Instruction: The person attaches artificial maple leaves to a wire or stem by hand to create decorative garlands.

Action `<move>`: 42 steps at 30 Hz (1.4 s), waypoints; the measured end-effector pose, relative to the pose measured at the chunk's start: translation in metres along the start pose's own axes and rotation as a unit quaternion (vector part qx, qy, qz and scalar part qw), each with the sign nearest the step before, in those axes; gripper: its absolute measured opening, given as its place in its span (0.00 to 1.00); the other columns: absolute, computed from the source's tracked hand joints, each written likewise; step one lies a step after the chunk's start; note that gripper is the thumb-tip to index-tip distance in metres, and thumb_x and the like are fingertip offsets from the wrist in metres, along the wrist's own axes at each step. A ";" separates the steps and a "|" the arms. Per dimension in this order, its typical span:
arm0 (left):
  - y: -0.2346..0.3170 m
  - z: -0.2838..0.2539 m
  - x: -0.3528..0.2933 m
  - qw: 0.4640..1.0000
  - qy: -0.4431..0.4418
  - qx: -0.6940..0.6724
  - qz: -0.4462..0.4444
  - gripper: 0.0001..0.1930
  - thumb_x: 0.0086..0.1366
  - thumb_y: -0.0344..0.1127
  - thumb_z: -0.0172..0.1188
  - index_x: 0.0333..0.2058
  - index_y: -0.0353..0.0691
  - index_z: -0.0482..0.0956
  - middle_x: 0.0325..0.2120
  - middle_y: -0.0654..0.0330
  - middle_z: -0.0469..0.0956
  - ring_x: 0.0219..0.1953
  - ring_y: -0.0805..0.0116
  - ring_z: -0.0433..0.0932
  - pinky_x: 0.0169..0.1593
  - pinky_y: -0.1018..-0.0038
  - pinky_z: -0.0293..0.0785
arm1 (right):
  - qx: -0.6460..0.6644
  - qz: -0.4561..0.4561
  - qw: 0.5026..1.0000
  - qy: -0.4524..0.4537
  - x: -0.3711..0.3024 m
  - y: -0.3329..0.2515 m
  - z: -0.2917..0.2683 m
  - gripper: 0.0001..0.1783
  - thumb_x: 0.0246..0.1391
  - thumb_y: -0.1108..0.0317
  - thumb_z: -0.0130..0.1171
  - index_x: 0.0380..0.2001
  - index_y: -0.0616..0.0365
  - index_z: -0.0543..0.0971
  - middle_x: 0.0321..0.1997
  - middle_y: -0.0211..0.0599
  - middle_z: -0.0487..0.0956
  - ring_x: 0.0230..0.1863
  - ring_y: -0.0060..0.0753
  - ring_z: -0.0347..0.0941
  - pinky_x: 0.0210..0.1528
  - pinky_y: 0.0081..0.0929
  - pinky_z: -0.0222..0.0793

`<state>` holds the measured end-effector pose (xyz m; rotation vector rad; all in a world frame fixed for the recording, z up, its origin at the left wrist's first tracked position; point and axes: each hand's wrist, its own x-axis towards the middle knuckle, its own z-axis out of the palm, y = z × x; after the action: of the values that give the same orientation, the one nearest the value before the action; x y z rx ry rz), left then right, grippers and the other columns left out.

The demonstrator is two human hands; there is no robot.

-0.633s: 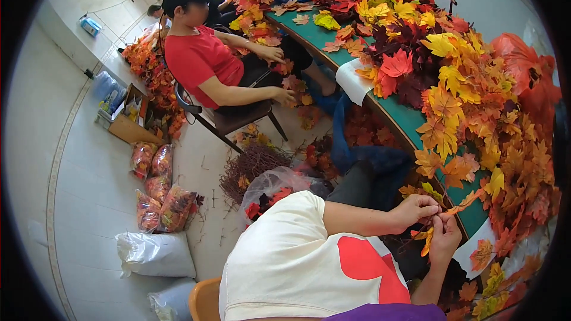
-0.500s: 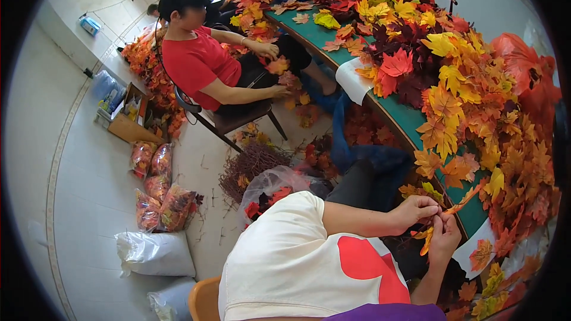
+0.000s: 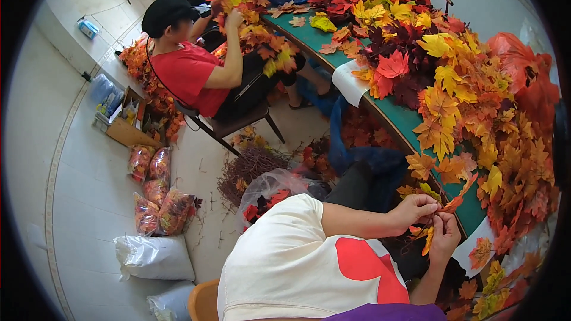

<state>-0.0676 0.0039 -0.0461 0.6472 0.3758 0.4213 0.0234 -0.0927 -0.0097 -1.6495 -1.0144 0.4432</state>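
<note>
Beside the table's near edge, my left hand [image 3: 416,213] and my right hand [image 3: 445,239] meet with their fingertips pinched together. An orange artificial maple leaf [image 3: 461,194] stands up from between them, its base at the fingertips. Below my left hand, by my right fingers, hangs a yellow artificial leaf [image 3: 427,240] on thin dark stems. The exact grip of each hand on the stems is partly hidden by the fingers. A pile of orange, yellow, red and dark maroon artificial leaves [image 3: 443,104] covers much of the green table [image 3: 386,110] beyond my hands.
A co-worker in red [image 3: 184,71] sits on a chair across from me, holding a leaf garland [image 3: 256,38]. On the floor are a heap of brown stems [image 3: 247,172], a clear plastic bag [image 3: 262,187], filled leaf bags [image 3: 175,211] and a white sack [image 3: 154,255].
The co-worker has raised an arm, lifting a leaf garland from lap height. My hands stay nearly in place, while the orange leaf at my fingertips has tilted more upright.
</note>
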 end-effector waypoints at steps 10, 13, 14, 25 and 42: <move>-0.001 0.003 -0.003 0.999 -0.007 0.038 0.013 0.08 0.62 0.36 0.52 0.34 0.37 0.73 0.27 0.66 0.73 0.29 0.79 0.72 0.37 0.81 0.71 | -0.029 0.003 0.999 0.016 -0.003 0.002 -0.002 0.04 0.51 0.75 0.53 0.26 0.65 0.71 0.21 0.30 0.71 0.24 0.18 0.65 0.28 0.17 0.63; -0.001 0.003 -0.002 1.000 -0.008 0.021 0.010 0.08 0.62 0.35 0.52 0.34 0.37 0.73 0.27 0.66 0.73 0.29 0.79 0.71 0.36 0.81 0.71 | -0.008 0.007 1.000 0.026 -0.004 0.005 -0.002 0.04 0.51 0.75 0.53 0.26 0.65 0.71 0.21 0.30 0.72 0.24 0.17 0.65 0.28 0.17 0.63; -0.002 0.002 -0.002 1.000 -0.011 0.018 0.014 0.08 0.62 0.35 0.52 0.34 0.37 0.73 0.27 0.66 0.73 0.28 0.79 0.71 0.36 0.81 0.71 | 0.014 0.013 0.999 0.028 -0.004 0.006 -0.002 0.04 0.51 0.75 0.53 0.26 0.65 0.71 0.21 0.30 0.72 0.24 0.17 0.66 0.28 0.17 0.63; -0.001 0.004 -0.004 0.999 -0.009 0.028 0.026 0.08 0.62 0.35 0.52 0.34 0.37 0.73 0.27 0.65 0.73 0.29 0.78 0.72 0.37 0.80 0.72 | -0.022 0.000 0.999 0.026 -0.004 0.005 -0.004 0.04 0.50 0.75 0.54 0.26 0.65 0.72 0.21 0.30 0.72 0.24 0.17 0.66 0.28 0.17 0.64; 0.001 0.004 -0.006 1.000 -0.003 0.017 0.027 0.07 0.62 0.35 0.52 0.33 0.37 0.73 0.26 0.66 0.72 0.28 0.78 0.72 0.35 0.80 0.72 | 0.001 -0.003 1.000 0.026 -0.003 0.003 0.000 0.03 0.50 0.76 0.54 0.26 0.65 0.72 0.21 0.30 0.72 0.23 0.16 0.66 0.27 0.16 0.64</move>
<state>-0.0711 -0.0004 -0.0417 0.6918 0.3621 0.4647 0.0227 -0.0958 -0.0128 -1.6468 -0.9803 0.3954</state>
